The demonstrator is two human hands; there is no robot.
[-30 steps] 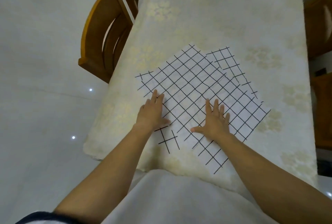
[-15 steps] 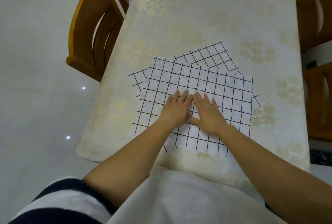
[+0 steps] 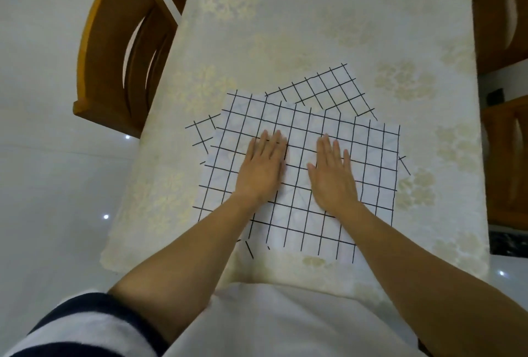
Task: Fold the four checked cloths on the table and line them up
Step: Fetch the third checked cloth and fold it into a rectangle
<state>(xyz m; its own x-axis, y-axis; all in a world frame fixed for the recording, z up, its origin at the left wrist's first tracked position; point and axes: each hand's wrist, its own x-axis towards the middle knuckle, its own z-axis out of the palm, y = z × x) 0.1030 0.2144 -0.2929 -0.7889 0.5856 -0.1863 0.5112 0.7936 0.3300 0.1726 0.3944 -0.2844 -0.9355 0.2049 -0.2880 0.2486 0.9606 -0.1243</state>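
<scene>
Fingers [image 3: 275, 140] straight and side by side, press left hand [image 3: 261, 173] and right hand [image 3: 333, 182] flat on the top checked cloth [image 3: 371, 173] at the near end of the table [image 3: 314, 27] and smooth outward from centre, without dragging the skewed cloths [image 3: 328, 90] beneath, before folding.

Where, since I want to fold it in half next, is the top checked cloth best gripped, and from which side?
Probably its two near corners, pinched from the person's side: the top checked cloth lies flat, near edge closest to the left hand and right hand resting on its middle. Take one layer; lower cloths poke out underneath.
</scene>
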